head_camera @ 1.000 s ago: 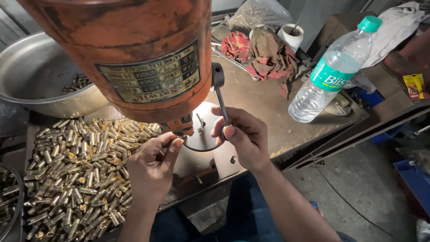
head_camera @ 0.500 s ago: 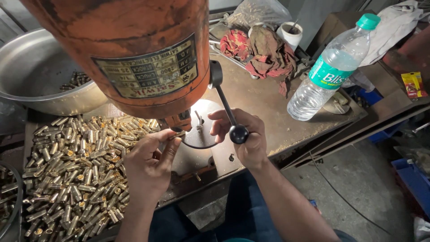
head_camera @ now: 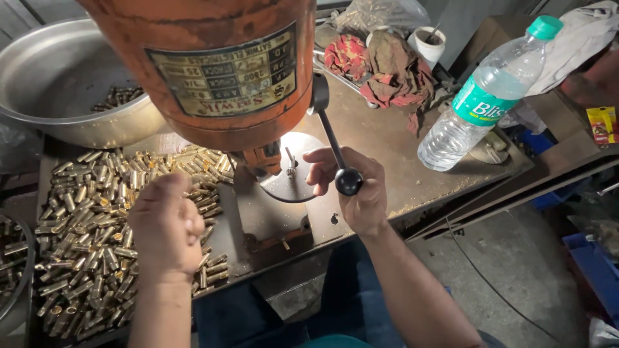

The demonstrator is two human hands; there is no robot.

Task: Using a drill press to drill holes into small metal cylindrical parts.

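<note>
An orange bench drill (head_camera: pixel 219 71) stands in front of me, with a small round metal plate (head_camera: pixel 287 183) under its spindle. My right hand (head_camera: pixel 364 200) is closed around the drill's feed lever (head_camera: pixel 330 138), just behind its black knob (head_camera: pixel 349 182). My left hand (head_camera: pixel 166 225) hovers over a pile of short brass tubes (head_camera: pixel 77 232) to the left of the plate. Its fingers are curled shut with the back of the hand toward me, so whatever may be inside is hidden.
A big steel bowl (head_camera: pixel 45 96) with a few brass pieces sits at the back left. A plastic water bottle (head_camera: pixel 480 106), crumpled rags (head_camera: pixel 387 64) and a white cup (head_camera: pixel 429 42) stand on the bench to the right. A blue crate (head_camera: pixel 596 270) is on the floor.
My left hand has pulled back from under the spindle and moved left over the brass pile. The lever and its knob have swung down toward me in my right hand.
</note>
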